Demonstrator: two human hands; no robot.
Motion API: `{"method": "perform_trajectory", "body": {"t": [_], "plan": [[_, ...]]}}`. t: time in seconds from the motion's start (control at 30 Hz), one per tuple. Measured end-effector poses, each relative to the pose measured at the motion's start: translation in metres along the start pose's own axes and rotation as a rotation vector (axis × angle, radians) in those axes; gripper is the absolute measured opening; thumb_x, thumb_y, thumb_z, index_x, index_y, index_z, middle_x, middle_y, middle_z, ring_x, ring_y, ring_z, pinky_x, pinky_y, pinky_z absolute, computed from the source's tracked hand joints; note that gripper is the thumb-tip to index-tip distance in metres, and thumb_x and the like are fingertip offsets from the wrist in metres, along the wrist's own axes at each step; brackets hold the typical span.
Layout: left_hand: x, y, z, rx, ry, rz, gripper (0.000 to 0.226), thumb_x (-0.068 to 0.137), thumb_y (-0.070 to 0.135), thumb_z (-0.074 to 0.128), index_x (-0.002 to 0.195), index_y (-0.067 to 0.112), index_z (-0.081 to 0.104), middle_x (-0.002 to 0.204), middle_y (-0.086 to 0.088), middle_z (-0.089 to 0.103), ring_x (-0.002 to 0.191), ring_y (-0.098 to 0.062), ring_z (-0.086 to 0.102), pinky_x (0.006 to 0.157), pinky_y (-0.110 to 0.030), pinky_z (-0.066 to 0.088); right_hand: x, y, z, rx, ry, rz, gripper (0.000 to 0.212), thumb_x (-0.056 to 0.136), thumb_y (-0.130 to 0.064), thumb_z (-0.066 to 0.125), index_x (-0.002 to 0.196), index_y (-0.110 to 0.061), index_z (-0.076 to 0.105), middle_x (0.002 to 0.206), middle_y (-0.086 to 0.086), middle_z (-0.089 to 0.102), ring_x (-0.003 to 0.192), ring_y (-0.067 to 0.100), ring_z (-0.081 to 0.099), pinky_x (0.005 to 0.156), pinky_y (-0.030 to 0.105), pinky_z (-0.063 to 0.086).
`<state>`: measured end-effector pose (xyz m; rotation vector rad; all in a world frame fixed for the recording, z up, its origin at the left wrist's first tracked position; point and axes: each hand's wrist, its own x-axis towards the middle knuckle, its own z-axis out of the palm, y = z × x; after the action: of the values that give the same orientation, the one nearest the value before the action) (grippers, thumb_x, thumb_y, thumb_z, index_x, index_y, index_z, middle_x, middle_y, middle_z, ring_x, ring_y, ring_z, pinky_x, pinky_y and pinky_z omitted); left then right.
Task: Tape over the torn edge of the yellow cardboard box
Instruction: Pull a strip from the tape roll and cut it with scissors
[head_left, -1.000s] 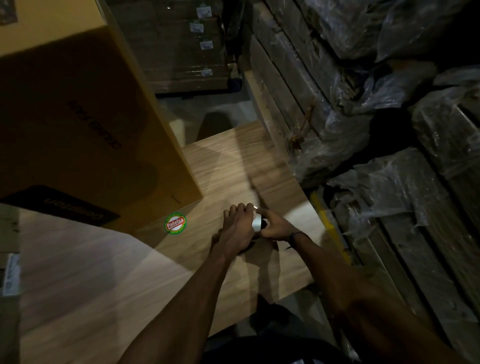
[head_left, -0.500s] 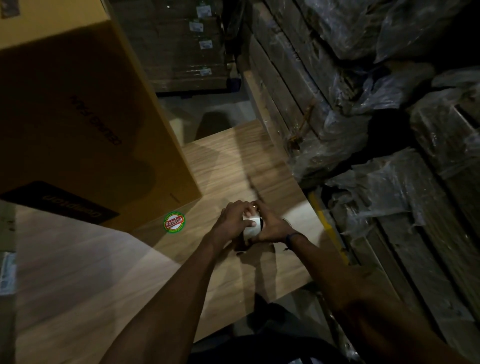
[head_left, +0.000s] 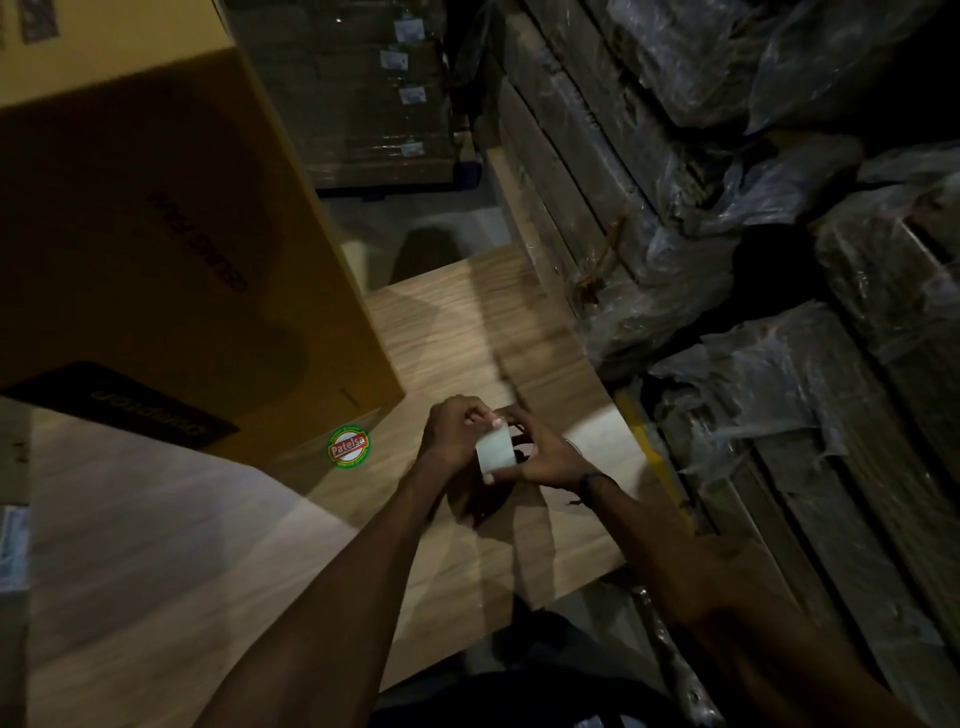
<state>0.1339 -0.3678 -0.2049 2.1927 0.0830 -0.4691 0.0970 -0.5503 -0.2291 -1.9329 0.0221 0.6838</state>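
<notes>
1. Both your forearms reach forward from the bottom of the view and meet over the wooden board (head_left: 156, 545), near its right edge.
2. Your left hand (head_left: 449, 434) has its fingers curled, pinching the upper end of a pale strip of tape (head_left: 496, 449).
3. Your right hand (head_left: 548, 457) curls around the tape roll from the right; the roll itself is mostly hidden in shadow behind the strip. A dark band sits on that wrist.
4. The strip hangs upright between the two hands, above the board; whether it touches the board cannot be told.
5. Just left of your hands, a round red and green sticker (head_left: 348, 447) lies flat on the board.
6. The yellow box (head_left: 171, 249) stands on the board further left and beyond, its near corner close to the sticker, apart from your hands. No torn edge can be made out in this dim light.
7. To the right and beyond, plastic-wrapped stacks (head_left: 727, 234) rise beside the board.
</notes>
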Motion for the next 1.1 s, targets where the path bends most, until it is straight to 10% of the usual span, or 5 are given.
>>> {"method": "perform_trajectory", "body": {"t": [0.63,0.93,1.1], "plan": [[-0.029,0.061,-0.059,0.134,0.196,0.353,0.035,0.090,0.026,0.075,0.070,0.048,0.055,0.087,0.013,0.062,0.089,-0.013,0.059,0.084,-0.046,0.050,0.009,-0.052,-0.021,0.149,-0.020,0.047,0.065,0.078,-0.048,0.089,0.134,-0.028,0.063,0.131,0.004,0.065,0.115,0.025,0.069,0.083,0.046,0.067],[-0.030,0.074,-0.080,0.054,0.163,0.267,0.007,0.085,0.016,0.082,0.089,0.017,0.077,0.090,0.001,0.068,0.081,-0.009,0.060,0.075,-0.032,0.049,-0.025,-0.074,-0.012,-0.096,-0.060,-0.055,0.096,0.069,-0.051,0.095,0.147,-0.045,0.039,0.133,-0.007,0.057,0.108,0.011,0.064,0.079,0.030,0.060],[-0.036,0.077,-0.081,0.026,0.187,0.234,0.004,0.084,0.018,0.084,0.086,0.019,0.080,0.085,0.003,0.073,0.081,-0.007,0.063,0.076,-0.034,0.054,-0.053,-0.075,-0.007,0.043,-0.053,-0.093,0.071,0.076,-0.046,0.091,0.133,-0.053,0.048,0.126,-0.012,0.062,0.112,0.015,0.066,0.078,0.026,0.060]]}}
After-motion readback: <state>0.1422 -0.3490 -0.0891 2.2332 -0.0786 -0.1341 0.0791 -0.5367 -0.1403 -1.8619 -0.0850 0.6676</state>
